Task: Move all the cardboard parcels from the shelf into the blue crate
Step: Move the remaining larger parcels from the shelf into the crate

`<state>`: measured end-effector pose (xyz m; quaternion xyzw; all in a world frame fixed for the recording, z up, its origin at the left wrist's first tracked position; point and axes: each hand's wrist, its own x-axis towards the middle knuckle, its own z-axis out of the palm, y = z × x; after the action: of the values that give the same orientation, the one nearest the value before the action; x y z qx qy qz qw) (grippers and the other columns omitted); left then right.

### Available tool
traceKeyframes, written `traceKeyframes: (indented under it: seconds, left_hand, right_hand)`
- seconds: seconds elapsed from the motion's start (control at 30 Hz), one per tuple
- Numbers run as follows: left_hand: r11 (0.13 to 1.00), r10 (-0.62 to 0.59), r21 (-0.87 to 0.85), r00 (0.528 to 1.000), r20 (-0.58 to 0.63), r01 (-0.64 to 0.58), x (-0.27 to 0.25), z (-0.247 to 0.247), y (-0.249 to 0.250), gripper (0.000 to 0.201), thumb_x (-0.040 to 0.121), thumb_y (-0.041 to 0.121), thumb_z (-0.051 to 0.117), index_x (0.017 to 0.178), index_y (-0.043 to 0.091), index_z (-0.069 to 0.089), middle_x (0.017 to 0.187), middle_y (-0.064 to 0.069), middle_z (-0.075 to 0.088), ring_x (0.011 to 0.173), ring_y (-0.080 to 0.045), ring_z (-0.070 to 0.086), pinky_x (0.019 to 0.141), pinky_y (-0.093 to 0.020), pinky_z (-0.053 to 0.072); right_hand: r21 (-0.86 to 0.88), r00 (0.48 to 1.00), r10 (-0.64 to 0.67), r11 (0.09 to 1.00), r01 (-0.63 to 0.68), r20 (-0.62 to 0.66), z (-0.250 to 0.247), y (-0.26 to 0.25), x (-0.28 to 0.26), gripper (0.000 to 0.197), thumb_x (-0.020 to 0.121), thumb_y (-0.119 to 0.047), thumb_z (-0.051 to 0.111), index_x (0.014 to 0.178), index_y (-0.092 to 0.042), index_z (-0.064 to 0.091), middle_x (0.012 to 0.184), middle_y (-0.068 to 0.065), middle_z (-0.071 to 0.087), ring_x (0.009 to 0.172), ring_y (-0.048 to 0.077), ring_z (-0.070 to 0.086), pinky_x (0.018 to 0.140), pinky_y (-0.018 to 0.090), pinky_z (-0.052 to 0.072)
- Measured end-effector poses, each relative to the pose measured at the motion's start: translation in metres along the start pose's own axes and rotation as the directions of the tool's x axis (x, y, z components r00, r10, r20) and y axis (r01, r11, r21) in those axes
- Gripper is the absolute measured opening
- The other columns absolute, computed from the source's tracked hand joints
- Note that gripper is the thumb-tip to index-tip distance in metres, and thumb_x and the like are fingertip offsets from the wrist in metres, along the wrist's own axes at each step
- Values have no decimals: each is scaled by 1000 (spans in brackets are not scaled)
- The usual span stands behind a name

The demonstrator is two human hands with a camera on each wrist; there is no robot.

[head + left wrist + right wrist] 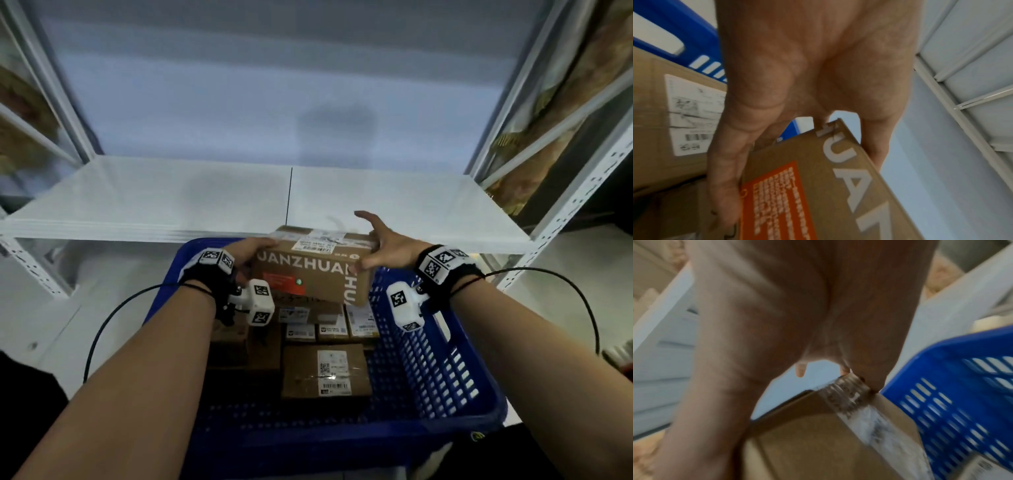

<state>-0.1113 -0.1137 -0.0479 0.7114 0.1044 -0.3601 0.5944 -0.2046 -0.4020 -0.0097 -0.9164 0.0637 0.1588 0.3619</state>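
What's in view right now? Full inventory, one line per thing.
held parcel: 1, brown cardboard, white lettering, orange panel, held over the crate's far end
parcels in crate: several, brown with white labels, packed on the crate floor; exact count unclear
blue crate: 1, blue slotted plastic, below the shelf's front edge
shelf board: 1, white, no parcels on the visible part
wrist units: 2, black bands with white marker blocks, cabled
left hand: grips the held parcel's left end
right hand: holds its right end, fingers spread

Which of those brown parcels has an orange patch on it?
The parcel held between the left hand and right hand above the crate. It bears big white letters too; those lying in the crate show only white labels.
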Motion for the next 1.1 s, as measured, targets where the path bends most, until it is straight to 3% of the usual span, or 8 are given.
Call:
traceKeyframes:
  seconds: [0.13,0.23,0.33,0.5,0.6,0.67,0.8,1.1]
  left_hand:
    - [998,-20,68,998,67,15,-7,8,-13,50,71,43,79,107,12,63,113,-16,71,108,-34,63,108,-52,38]
    - [996,-35,82,992,123,25,-15,17,-22,42,84,38,71,114,10,61,105,-16,71,87,-30,68,87,-44,54]
    - [980,-100,189,980,170,67,-19,19,-38,25,90,28,66,107,10,62,87,-12,76,69,-25,75,62,-38,63]
    - [818,-277,557,947,162,144,-11,27,-68,83,63,32,89,133,4,55,115,-15,70,100,-35,69,86,-44,58]
    - [668,-285,733,954,91,130,-2,44,-82,53,93,29,63,134,-4,52,97,-23,70,57,-19,62,54,-26,52]
    - [648,-268,752,960,77,120,12,51,-94,49,95,29,60,131,-4,54,121,-24,66,81,-26,67,76,-34,59]
    - [663,-260,729,966,11,170,33,61,-114,27,99,27,53,100,1,60,89,-16,66,74,-27,58,70,-35,50]
    - [705,-191,689,981,-45,169,64,56,-131,40,99,20,50,128,-5,57,125,-26,64,87,-34,69,76,-39,55]
  right_hand:
    - [56,989,141,988,-143,51,20,21,-13,135,68,-42,86,155,-27,-17,149,8,43,130,29,50,108,40,41]
    - [242,955,237,930,-275,176,43,46,-16,104,57,-82,67,138,-20,47,116,6,71,103,29,69,102,53,48]
    - [317,916,290,872,-372,277,59,65,-21,77,77,-84,38,108,-20,66,98,5,76,93,25,71,96,45,54]
    - [440,894,301,789,-428,331,84,98,-19,96,47,-47,94,131,-25,52,122,11,69,115,33,64,101,46,50]
    - [323,864,338,826,-462,372,91,101,-23,75,75,-18,81,140,-20,44,126,8,64,112,28,62,94,39,52]
    - [244,826,408,819,-520,390,98,110,-21,66,76,-16,80,135,-16,48,128,8,62,117,29,59,102,45,47]
    - [-208,853,445,893,-399,273,125,182,31,73,74,-62,72,133,-24,52,135,-2,58,119,28,58,102,46,46]
    - [-542,857,439,805,-241,270,148,221,83,114,46,-91,47,139,-26,50,144,1,52,121,26,55,107,45,43]
